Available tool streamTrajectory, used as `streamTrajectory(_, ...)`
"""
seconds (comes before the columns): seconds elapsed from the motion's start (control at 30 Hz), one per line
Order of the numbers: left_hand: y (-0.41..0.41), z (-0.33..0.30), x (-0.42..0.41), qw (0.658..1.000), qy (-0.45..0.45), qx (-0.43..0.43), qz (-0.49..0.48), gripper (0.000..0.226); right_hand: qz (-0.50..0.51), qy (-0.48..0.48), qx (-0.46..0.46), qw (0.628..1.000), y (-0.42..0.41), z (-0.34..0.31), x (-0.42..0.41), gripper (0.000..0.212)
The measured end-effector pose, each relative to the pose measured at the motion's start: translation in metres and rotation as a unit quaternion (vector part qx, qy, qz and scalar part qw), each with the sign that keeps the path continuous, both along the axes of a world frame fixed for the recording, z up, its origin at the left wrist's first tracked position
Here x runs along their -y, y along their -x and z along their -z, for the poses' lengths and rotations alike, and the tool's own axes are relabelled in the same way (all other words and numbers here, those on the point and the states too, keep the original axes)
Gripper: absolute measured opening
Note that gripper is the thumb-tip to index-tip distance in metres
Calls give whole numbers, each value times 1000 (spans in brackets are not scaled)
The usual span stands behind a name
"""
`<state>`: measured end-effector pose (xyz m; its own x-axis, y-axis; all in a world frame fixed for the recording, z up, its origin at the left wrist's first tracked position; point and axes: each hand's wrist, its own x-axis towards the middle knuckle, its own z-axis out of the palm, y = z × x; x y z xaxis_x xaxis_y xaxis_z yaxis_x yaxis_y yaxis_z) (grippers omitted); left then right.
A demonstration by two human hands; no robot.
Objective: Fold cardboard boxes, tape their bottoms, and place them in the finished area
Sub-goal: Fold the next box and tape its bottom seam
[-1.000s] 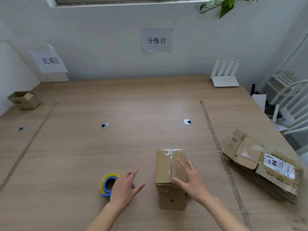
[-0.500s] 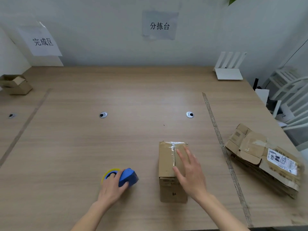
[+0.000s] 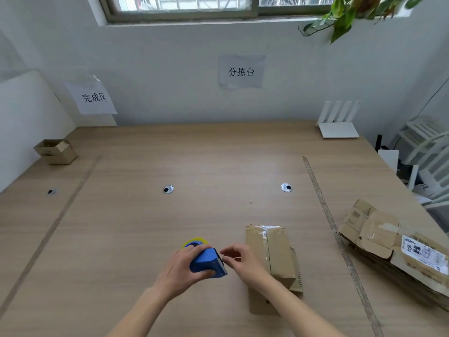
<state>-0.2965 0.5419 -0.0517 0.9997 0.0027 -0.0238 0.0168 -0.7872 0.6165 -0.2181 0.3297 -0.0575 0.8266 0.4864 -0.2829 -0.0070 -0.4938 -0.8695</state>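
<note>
The left hand (image 3: 181,268) has lifted the tape dispenser (image 3: 207,262), grip clamped round it; the right hand (image 3: 243,260) has left the box (image 3: 272,254) at 3 o'clock and pinches at the tape end, so taping looks next.

a pale grey wall (image 3: 170,69) rises behind a wide wooden table (image 3: 206,161), with a window (image 3: 184,6) along the top letting in daylight and green plant (image 3: 352,13) leaves hanging at its right end. two paper signs with chinese characters are taped to the wall, one sign (image 3: 241,71) in the middle and another sign (image 3: 93,97) to the left. a white router (image 3: 339,124) with upright aerials stands at the table's far right corner, three round cable holes (image 3: 168,189) sit in the tabletop, and a white chair (image 3: 427,152) stands off to the right.
</note>
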Motion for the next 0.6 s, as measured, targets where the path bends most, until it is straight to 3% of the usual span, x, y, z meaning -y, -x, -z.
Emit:
streamTrajectory(0.13,-6,-4,9,999,-14,-31,33,63,71,12,27,997,-1,-5,13,7)
streamTrajectory(0.3,-23,-8,51,979,-175,-53,88,77,39,70,-36,996,3,-9,58,7)
streamTrajectory(0.47,-40,-12,40,970,-208,-87,97,70,163,92,-50,981,-16,-19,159,9)
streamTrajectory(0.6,-47,-15,42,969,-202,-96,104,69,163,117,-57,978,-17,-14,183,8)
